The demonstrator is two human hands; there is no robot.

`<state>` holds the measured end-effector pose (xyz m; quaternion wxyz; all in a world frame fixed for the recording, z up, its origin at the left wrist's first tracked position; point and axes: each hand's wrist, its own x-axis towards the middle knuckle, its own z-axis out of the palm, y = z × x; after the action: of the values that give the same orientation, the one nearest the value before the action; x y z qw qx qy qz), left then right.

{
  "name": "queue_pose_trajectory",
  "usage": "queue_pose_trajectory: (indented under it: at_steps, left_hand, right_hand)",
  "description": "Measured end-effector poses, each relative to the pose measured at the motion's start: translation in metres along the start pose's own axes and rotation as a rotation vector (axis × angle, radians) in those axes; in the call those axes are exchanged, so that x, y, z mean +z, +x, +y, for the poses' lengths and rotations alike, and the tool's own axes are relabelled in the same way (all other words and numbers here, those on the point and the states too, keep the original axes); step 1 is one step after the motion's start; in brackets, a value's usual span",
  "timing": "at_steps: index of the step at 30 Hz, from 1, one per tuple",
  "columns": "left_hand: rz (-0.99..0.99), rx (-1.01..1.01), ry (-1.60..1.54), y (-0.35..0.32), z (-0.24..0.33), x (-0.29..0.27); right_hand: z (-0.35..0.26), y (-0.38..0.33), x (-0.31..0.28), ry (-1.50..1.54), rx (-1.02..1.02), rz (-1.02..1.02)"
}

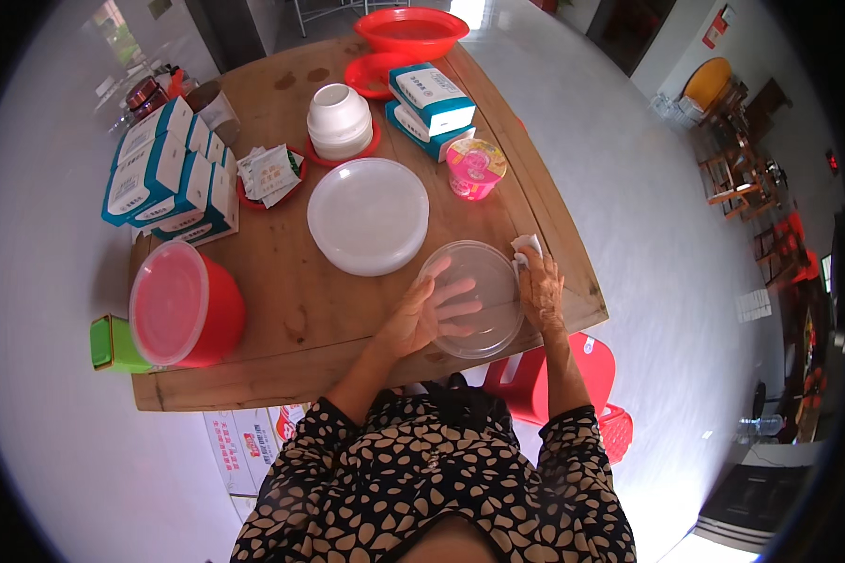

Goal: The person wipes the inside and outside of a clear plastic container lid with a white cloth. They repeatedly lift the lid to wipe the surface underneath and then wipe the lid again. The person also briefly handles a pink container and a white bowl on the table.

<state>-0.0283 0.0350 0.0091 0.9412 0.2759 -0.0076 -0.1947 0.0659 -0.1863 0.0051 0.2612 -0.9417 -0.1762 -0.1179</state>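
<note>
A clear round plastic lid is held up over the table's near right part. My left hand supports it at its left side, with spread fingers showing through the plastic. At the opposite rim my right hand is closed on a crumpled white tissue, its fingers close against the lid's edge. Beyond the lid lies a round stack of whitish, translucent plates or lids. Near its far right side stands a pink cup-shaped tub with a printed top.
Teal-and-white boxes are stacked at left, with two more at the back. White bowls, sachets, red basins, and a lidded red tub share the wooden table. A red stool stands at right.
</note>
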Motion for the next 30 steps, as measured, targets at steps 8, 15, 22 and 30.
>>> queue_pose_trajectory:
  at_steps: [8,15,22,30]
  left_hand:
    - [0.236,0.150,0.000,0.005,-0.010,0.016]
    - [0.133,0.245,-0.116,0.013,-0.034,0.037]
    - [0.280,0.333,-0.001,0.019,-0.050,0.051]
    - [0.389,0.341,0.110,0.001,-0.055,0.066]
  right_hand:
    - [-0.029,-0.033,-0.002,0.077,-0.508,0.133]
    - [-0.084,-0.048,-0.016,0.224,-0.630,-0.065]
    - [-0.061,-0.012,-0.021,0.088,-0.565,-0.017]
    - [0.004,0.005,-0.016,0.223,-0.332,-0.032]
